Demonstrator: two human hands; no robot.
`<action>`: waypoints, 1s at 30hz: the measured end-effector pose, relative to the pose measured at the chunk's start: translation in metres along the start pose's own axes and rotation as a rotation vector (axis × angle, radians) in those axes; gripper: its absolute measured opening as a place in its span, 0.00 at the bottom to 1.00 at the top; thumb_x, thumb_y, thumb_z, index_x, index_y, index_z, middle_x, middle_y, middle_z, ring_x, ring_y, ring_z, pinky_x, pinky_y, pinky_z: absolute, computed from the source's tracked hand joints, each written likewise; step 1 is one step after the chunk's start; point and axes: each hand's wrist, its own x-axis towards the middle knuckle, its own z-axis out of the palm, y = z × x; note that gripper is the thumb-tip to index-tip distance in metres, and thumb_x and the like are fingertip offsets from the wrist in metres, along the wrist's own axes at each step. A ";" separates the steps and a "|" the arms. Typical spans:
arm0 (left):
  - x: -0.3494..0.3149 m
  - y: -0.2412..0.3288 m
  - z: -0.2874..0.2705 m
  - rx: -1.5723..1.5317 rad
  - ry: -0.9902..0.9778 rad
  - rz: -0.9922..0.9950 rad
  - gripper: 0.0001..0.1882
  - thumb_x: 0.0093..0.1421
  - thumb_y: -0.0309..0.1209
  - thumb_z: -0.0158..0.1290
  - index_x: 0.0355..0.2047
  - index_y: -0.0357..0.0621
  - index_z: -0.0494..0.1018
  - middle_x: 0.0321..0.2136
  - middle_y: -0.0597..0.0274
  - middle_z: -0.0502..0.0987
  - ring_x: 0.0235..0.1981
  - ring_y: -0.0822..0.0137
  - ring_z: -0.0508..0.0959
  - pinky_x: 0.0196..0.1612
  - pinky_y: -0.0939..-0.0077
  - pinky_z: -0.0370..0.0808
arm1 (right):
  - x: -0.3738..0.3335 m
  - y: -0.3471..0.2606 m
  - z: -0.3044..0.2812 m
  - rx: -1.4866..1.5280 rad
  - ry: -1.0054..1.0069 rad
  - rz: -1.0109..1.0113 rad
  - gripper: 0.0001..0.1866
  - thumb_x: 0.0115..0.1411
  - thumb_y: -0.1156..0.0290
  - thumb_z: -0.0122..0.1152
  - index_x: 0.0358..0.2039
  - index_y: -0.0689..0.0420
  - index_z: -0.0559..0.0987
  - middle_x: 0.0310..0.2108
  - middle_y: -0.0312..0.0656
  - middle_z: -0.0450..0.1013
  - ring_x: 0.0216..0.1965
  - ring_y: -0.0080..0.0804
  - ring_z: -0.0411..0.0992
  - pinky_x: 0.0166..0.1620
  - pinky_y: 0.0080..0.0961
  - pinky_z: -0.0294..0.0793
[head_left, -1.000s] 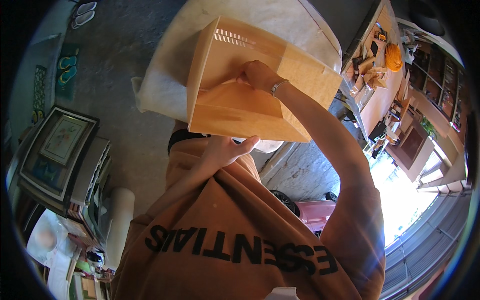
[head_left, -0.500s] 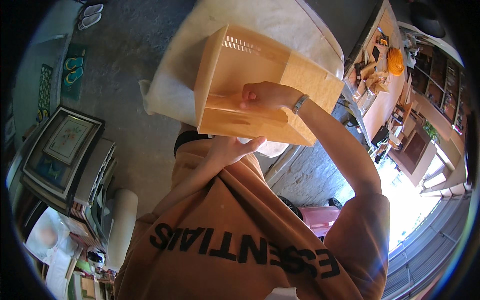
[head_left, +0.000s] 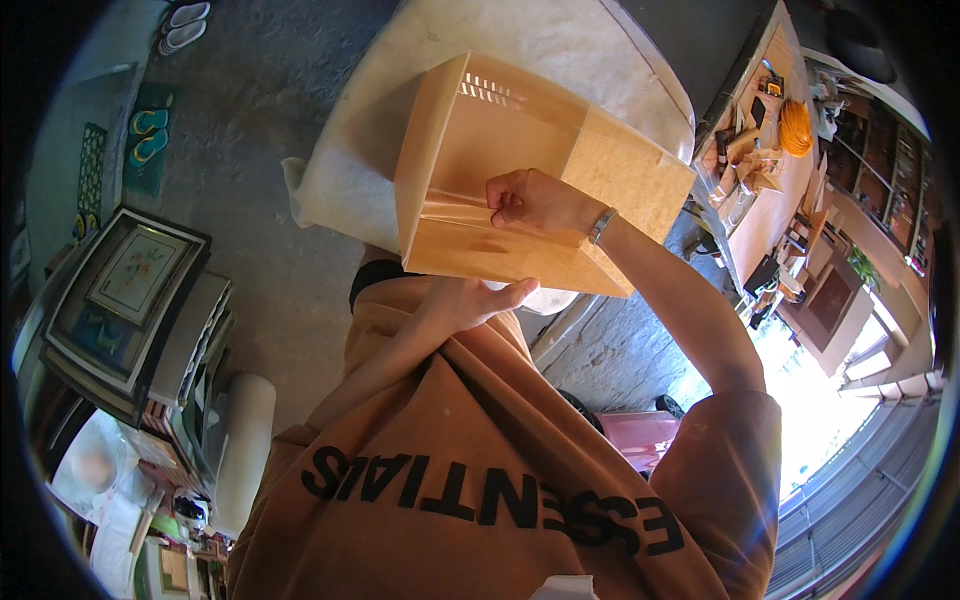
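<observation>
A tan, open-sided box (head_left: 515,135) with a row of slots near its far left corner is tilted in front of me. Its left part looks glossy, while matte brown paper (head_left: 625,165) covers the right part. My left hand (head_left: 475,300) supports the near side from below, its thumb along the edge and its other fingers mostly hidden. Over the box's inside, my right hand (head_left: 540,200) is closed, with fingertips pinched at what looks like a loose fold of the brown paper. The right wrist wears a metal band.
Beneath the box lies a pale, cloth-like covered surface (head_left: 345,150). A cluttered workbench (head_left: 750,230) holding an orange coil (head_left: 795,128) stands at the right. Framed pictures (head_left: 130,300) and a pale roll (head_left: 245,450) stack at the left. Sandals (head_left: 148,138) rest on a green mat.
My right hand has shifted slightly and its fingers show more sharply, curled in at the fold. The box has moved a little to the right; my left hand stays beneath it.
</observation>
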 end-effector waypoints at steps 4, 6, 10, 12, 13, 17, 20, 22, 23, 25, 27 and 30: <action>-0.003 -0.004 0.003 -0.040 -0.033 -0.071 0.26 0.56 0.43 0.65 0.49 0.39 0.76 0.45 0.56 0.80 0.48 0.57 0.78 0.53 0.63 0.73 | 0.005 -0.002 -0.001 -0.011 0.050 -0.006 0.10 0.53 0.68 0.73 0.33 0.58 0.82 0.30 0.40 0.79 0.35 0.33 0.76 0.41 0.31 0.75; -0.003 -0.006 0.004 -0.030 -0.025 -0.035 0.26 0.56 0.42 0.66 0.49 0.38 0.76 0.45 0.56 0.79 0.47 0.56 0.78 0.53 0.63 0.73 | 0.010 0.000 -0.003 -0.034 0.065 0.001 0.11 0.51 0.69 0.74 0.32 0.58 0.82 0.29 0.40 0.79 0.34 0.33 0.76 0.40 0.32 0.76; -0.003 -0.007 0.005 -0.017 0.014 -0.003 0.25 0.56 0.42 0.66 0.48 0.38 0.76 0.44 0.56 0.80 0.46 0.57 0.78 0.51 0.63 0.74 | 0.020 0.007 -0.005 -0.023 0.066 0.007 0.11 0.52 0.68 0.75 0.31 0.60 0.82 0.28 0.39 0.78 0.32 0.30 0.74 0.38 0.30 0.74; -0.004 -0.006 0.005 -0.031 0.004 -0.024 0.24 0.56 0.41 0.66 0.48 0.38 0.77 0.44 0.56 0.80 0.45 0.57 0.79 0.50 0.64 0.74 | 0.024 0.010 -0.005 0.004 0.070 0.022 0.12 0.52 0.68 0.75 0.31 0.60 0.82 0.27 0.38 0.77 0.32 0.29 0.73 0.38 0.29 0.73; -0.004 -0.006 0.005 -0.026 0.002 -0.023 0.24 0.56 0.41 0.66 0.47 0.38 0.77 0.44 0.56 0.80 0.45 0.57 0.79 0.50 0.64 0.74 | 0.025 0.012 -0.005 0.015 0.075 0.043 0.12 0.52 0.68 0.76 0.31 0.60 0.82 0.27 0.38 0.77 0.32 0.29 0.74 0.38 0.29 0.73; -0.005 -0.006 0.004 0.008 -0.006 -0.009 0.24 0.56 0.40 0.66 0.47 0.39 0.77 0.43 0.56 0.81 0.45 0.58 0.79 0.50 0.65 0.75 | 0.031 0.017 -0.004 -0.042 0.132 0.094 0.12 0.47 0.68 0.77 0.31 0.58 0.85 0.31 0.43 0.82 0.36 0.36 0.80 0.41 0.32 0.77; -0.006 -0.007 0.005 0.004 -0.005 -0.029 0.24 0.56 0.40 0.67 0.47 0.39 0.77 0.43 0.57 0.81 0.44 0.58 0.80 0.49 0.65 0.76 | 0.038 0.020 -0.002 -0.086 0.171 0.103 0.11 0.47 0.68 0.77 0.30 0.57 0.85 0.32 0.44 0.82 0.38 0.39 0.80 0.42 0.35 0.77; -0.007 -0.009 0.005 0.004 -0.011 -0.043 0.24 0.56 0.41 0.67 0.47 0.39 0.76 0.43 0.57 0.81 0.44 0.58 0.80 0.48 0.65 0.76 | 0.043 0.023 -0.001 -0.129 0.202 0.119 0.11 0.46 0.69 0.77 0.30 0.56 0.85 0.33 0.44 0.82 0.39 0.41 0.80 0.44 0.36 0.77; -0.007 -0.009 0.005 0.011 -0.018 -0.043 0.24 0.56 0.41 0.67 0.47 0.39 0.76 0.43 0.57 0.81 0.43 0.58 0.80 0.48 0.65 0.76 | 0.045 0.024 -0.001 -0.150 0.215 0.124 0.11 0.46 0.69 0.77 0.30 0.56 0.85 0.33 0.45 0.82 0.40 0.43 0.80 0.45 0.37 0.77; -0.007 -0.010 0.005 0.026 -0.028 -0.040 0.24 0.56 0.41 0.67 0.47 0.39 0.76 0.43 0.57 0.81 0.43 0.58 0.80 0.48 0.65 0.76 | 0.048 0.024 -0.001 -0.168 0.230 0.127 0.10 0.47 0.69 0.77 0.31 0.54 0.86 0.34 0.45 0.82 0.41 0.44 0.80 0.46 0.38 0.77; -0.007 -0.009 0.004 0.043 -0.036 -0.036 0.25 0.56 0.41 0.67 0.48 0.38 0.76 0.42 0.57 0.81 0.43 0.58 0.80 0.48 0.65 0.76 | 0.050 0.022 0.000 -0.180 0.255 0.148 0.11 0.47 0.69 0.76 0.32 0.54 0.86 0.34 0.44 0.82 0.41 0.43 0.80 0.47 0.37 0.77; -0.006 -0.008 0.003 0.034 -0.050 -0.054 0.25 0.56 0.41 0.67 0.48 0.38 0.76 0.42 0.57 0.81 0.43 0.59 0.80 0.48 0.65 0.76 | 0.052 0.017 0.002 -0.213 0.317 0.230 0.12 0.48 0.70 0.76 0.33 0.57 0.85 0.34 0.44 0.82 0.41 0.41 0.80 0.48 0.35 0.77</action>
